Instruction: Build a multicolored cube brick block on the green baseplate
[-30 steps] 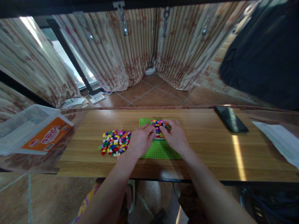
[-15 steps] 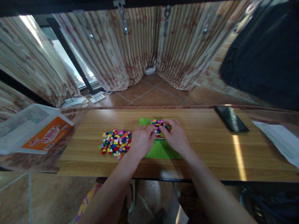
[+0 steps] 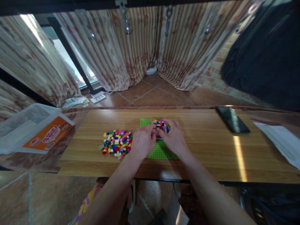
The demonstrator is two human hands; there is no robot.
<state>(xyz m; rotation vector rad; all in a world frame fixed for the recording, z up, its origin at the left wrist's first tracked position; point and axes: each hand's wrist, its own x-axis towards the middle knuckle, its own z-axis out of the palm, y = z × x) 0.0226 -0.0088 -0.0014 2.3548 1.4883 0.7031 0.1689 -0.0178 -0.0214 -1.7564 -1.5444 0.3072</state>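
Observation:
A green studded baseplate lies on the table, with a block of small multicoloured building bricks built on its far part. My left hand is over the block's left side, thumb and index finger pinched together. Whatever they hold is too small and hidden to make out. Over the right side is my right hand, its fingers apart and curved across the block's edge. Its thumb reaches toward my left fingertips. Part of the block is hidden under both hands. Left of my left hand is a loose pile of bricks.
The wooden table has a black phone at its right and a white paper beyond its right end. A clear plastic box with an orange label stands at the left. Striped curtains hang behind.
My right thumb has shifted down and left, toward my left fingertips, baring more of the block's upper right. My left hand stays nearly in place, still pinched.

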